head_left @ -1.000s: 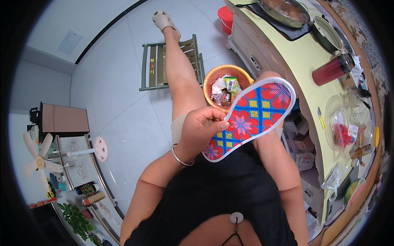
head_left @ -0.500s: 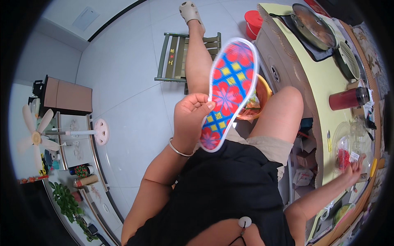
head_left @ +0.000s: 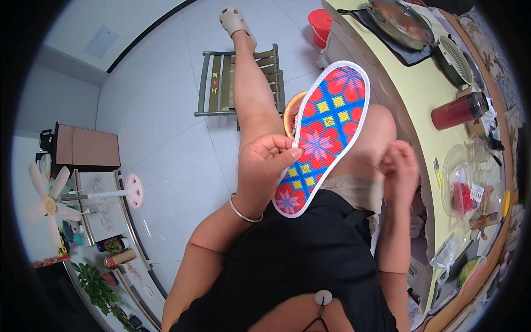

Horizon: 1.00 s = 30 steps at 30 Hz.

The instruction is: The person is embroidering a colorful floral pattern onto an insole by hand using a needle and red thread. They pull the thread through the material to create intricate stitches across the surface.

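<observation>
An embroidered shoe insole (head_left: 318,143) with red flowers, yellow squares, blue ground and a white edge is pinched by my left hand (head_left: 264,163). The thumb and fingers grip its left edge below the middle, and it is tilted, its wider end up and to the right. To the right of the insole and apart from it, my right hand (head_left: 399,171) is raised over my thigh. Its fingers are curled together and slightly blurred; whatever may be between them is too small to make out. Red thread (head_left: 463,196) with a white tag lies in a clear plastic tray (head_left: 447,182) on the table.
Along the right runs a yellow-topped table (head_left: 412,91) with a lidded pan (head_left: 404,25), a green colander (head_left: 454,60) and a dark red flask (head_left: 458,110). A folding stool (head_left: 221,83) stands under my outstretched leg. A red bucket (head_left: 319,27) is beyond; a fan (head_left: 50,205) stands left.
My right hand has left the tray on the table and come in beside the insole. The insole has shifted slightly right and down in the picture, still in my left hand.
</observation>
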### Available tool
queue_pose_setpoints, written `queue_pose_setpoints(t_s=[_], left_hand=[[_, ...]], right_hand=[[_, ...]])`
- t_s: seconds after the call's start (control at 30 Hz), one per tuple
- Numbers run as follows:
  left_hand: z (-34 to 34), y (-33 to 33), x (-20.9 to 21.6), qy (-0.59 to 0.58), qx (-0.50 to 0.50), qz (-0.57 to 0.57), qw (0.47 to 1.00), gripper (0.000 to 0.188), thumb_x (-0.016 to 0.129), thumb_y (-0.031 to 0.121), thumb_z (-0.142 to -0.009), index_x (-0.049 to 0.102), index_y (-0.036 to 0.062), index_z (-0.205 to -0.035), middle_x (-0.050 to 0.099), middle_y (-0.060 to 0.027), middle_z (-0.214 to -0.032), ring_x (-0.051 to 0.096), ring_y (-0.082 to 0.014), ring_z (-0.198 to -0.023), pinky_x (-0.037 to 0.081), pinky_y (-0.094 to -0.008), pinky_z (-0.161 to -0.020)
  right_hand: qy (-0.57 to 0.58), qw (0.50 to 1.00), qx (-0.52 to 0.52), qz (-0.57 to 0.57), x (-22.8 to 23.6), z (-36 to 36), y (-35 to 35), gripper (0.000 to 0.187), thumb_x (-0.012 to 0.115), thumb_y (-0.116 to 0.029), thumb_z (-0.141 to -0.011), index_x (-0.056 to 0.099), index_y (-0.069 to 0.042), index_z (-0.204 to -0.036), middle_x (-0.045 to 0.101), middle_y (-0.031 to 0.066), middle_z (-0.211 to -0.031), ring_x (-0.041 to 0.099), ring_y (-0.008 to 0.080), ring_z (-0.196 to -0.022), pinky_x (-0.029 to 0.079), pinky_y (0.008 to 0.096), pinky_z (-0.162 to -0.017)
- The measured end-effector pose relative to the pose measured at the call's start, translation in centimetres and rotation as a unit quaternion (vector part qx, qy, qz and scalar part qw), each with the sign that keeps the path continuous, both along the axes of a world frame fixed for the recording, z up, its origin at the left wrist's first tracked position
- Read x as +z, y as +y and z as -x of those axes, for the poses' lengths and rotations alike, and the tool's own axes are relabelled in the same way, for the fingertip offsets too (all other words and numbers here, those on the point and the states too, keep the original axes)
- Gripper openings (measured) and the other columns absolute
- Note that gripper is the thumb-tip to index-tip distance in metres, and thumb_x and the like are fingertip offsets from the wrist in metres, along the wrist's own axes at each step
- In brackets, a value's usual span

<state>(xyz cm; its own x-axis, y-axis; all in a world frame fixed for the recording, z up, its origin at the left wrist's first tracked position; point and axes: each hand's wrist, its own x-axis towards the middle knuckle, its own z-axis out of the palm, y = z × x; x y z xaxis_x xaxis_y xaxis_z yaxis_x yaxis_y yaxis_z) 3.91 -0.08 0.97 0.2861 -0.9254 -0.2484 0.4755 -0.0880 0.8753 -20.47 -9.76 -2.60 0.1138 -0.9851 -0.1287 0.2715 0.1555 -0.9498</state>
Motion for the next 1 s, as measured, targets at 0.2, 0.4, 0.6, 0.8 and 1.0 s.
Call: queue_pose_setpoints(t_s=[0.2,0.4,0.6,0.8,1.0], left_hand=[[0.7,-0.1,0.4,0.015,-0.036,-0.002,0.999,0.012,0.061,0.001,-0.081,0.057,-0.0056,-0.090,0.065,-0.0109,-0.088,0.062,-0.0107,-0.077,0.050,-0.0219,-0.072],[0.3,-1.1,-1.6,0.324,-0.211,0.071,0.920,0.014,0.049,0.014,-0.088,0.056,0.0017,-0.087,0.057,-0.0007,-0.078,0.050,-0.0117,-0.071,0.041,-0.0273,-0.069],[0.4,-0.5,-4.8,0.479,-0.223,0.078,0.845,0.027,0.040,0.029,-0.093,0.051,0.0160,-0.073,0.049,0.0061,-0.063,0.041,-0.0094,-0.059,0.034,-0.0248,-0.061],[0.5,-0.4,-4.3,0.441,-0.218,0.049,0.869,0.027,0.043,0.031,-0.091,0.052,0.0177,-0.070,0.048,0.0070,-0.058,0.040,-0.0084,-0.055,0.033,-0.0227,-0.058],[0.4,-0.3,-4.7,0.457,-0.237,0.068,0.855,0.025,0.043,0.030,-0.090,0.051,0.0169,-0.071,0.047,0.0058,-0.057,0.039,-0.0095,-0.055,0.031,-0.0241,-0.056]], right_hand=[[0.006,0.992,0.107,0.059,1.6,-6.9,2.7,0.008,0.056,-0.002,-0.087,0.058,0.001,-0.094,0.057,0.0011,-0.081,0.052,0.0062,-0.071,0.043,0.0206,-0.065],[0.115,0.949,0.103,0.274,3.2,-7.9,3.1,0.003,0.058,0.002,-0.082,0.058,0.001,-0.084,0.054,0.0084,-0.083,0.053,0.0162,-0.076,0.043,0.0250,-0.067],[0.217,0.849,0.108,0.469,5.0,-8.7,3.6,0.013,0.058,0.004,-0.078,0.058,-0.003,-0.089,0.053,0.0105,-0.081,0.052,0.0267,-0.071,0.042,0.0316,-0.064],[0.185,0.851,0.129,0.474,5.5,-8.8,3.7,0.015,0.058,0.001,-0.076,0.059,-0.005,-0.090,0.052,0.0075,-0.079,0.050,0.0270,-0.070,0.040,0.0343,-0.063],[0.194,0.850,0.109,0.478,5.2,-9.0,3.7,0.016,0.060,-0.002,-0.067,0.059,-0.008,-0.082,0.059,-0.0018,-0.077,0.053,0.0200,-0.073,0.039,0.0309,-0.068]])
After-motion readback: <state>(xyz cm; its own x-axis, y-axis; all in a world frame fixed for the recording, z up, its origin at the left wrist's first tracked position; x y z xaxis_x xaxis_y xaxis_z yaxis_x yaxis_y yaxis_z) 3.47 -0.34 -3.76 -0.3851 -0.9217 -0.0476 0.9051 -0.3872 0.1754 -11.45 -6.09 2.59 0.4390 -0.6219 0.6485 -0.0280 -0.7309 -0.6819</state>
